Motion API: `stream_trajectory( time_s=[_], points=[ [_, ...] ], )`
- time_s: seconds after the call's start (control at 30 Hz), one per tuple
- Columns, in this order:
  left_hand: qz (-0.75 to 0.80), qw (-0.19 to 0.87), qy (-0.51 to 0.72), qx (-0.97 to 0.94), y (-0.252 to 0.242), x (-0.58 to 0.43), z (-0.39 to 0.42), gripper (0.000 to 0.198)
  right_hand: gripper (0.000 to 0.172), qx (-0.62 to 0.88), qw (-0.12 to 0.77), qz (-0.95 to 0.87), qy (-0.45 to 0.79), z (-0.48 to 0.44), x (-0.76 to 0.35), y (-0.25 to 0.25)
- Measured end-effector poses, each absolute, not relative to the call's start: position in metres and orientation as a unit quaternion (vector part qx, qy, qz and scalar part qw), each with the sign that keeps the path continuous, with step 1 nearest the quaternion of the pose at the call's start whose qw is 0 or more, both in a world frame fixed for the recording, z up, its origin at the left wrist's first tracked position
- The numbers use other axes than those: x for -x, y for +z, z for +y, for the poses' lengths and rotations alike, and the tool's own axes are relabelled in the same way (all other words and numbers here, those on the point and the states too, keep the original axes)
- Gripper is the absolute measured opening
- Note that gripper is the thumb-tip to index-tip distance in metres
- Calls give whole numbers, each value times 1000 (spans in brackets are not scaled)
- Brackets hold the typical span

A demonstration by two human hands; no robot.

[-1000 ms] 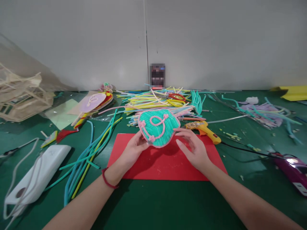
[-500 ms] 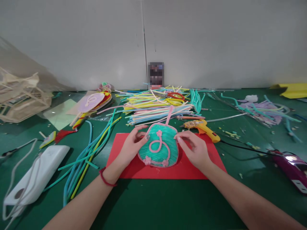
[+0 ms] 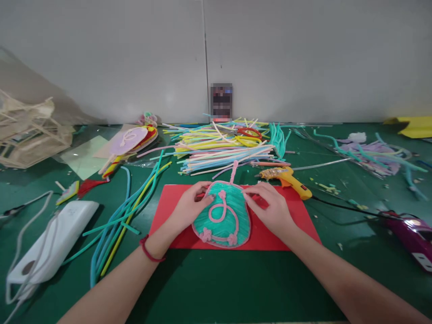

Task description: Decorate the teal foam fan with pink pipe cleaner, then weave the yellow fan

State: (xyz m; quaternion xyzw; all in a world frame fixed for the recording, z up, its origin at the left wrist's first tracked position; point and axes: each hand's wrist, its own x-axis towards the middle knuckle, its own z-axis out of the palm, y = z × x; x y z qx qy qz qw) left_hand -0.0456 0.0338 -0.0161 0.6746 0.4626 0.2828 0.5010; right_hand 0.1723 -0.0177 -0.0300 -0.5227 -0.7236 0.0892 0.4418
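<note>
Between my hands is a teal fan (image 3: 216,227) made of pipe cleaners, with a pink rim, a pink looped line with small pink flowers, and a pink handle pointing away from me. My left hand (image 3: 193,202) grips its upper left edge, thumb on the front and fingers behind. At the upper right edge, my right hand (image 3: 270,204) pinches the rim between thumb and fingertips. Beneath the fan lies a red sheet (image 3: 280,234), partly covered by it and my hands.
Behind are a pile of pipe cleaners (image 3: 216,157), scissors (image 3: 249,135) and a phone (image 3: 221,102). A yellow glue gun (image 3: 292,182) lies right. Loose pipe cleaners (image 3: 114,229) and a white power bank-like device (image 3: 54,243) are left, beside a lilac fan (image 3: 126,141).
The fan has come down toward me, its lower edge now close to the red sheet's near edge. Both hands keep hold near its top edges; the view has shifted slightly.
</note>
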Motion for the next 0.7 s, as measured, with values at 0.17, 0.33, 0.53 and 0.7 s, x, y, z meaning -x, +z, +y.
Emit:
stream_trajectory(
  time_s=[0.17, 0.33, 0.53, 0.7],
  points=[
    [481, 324, 182, -794, -13, 45, 25, 31, 6, 509, 419, -747, 86, -16, -171, -32],
    [437, 192, 213, -853, -18, 44, 22, 22, 7, 514, 402, -752, 95, -17, -161, -33],
    [385, 164, 254, -872, -29, 40, 19, 16, 6, 528, 377, -754, 101, -18, -154, -36],
    [366, 151, 264, -880, -33, 39, 18, 20, 3, 540, 371, -748, 108, -17, -154, -38]
  ],
)
